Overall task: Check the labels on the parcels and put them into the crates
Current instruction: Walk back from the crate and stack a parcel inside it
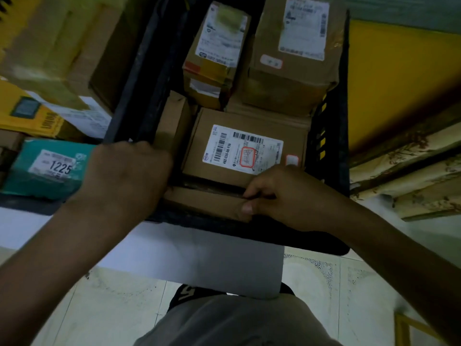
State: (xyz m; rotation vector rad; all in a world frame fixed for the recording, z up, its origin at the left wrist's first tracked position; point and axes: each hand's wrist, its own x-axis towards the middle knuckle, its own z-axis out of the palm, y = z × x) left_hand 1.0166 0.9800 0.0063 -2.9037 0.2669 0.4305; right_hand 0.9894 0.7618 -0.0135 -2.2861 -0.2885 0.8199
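A black crate (331,136) holds several brown cardboard parcels. A flat parcel (199,201) stands on edge against the crate's near wall; my right hand (277,196) pinches its top edge. Just beyond it lies a flat parcel (249,126) with a white barcode label and a red stamp facing up. Two taller labelled boxes stand at the back, one on the left (212,53) and one on the right (294,53). My left hand (127,171) rests at the crate's near left corner, beside a narrow upright parcel (172,121); its fingers are hidden.
Left of the crate lie a teal box (47,168) marked 1225, a yellow box (25,113) and a large brown carton (62,46). A white table surface (199,255) carries the crate. Yellow wall and worn wooden planks (411,176) are at the right.
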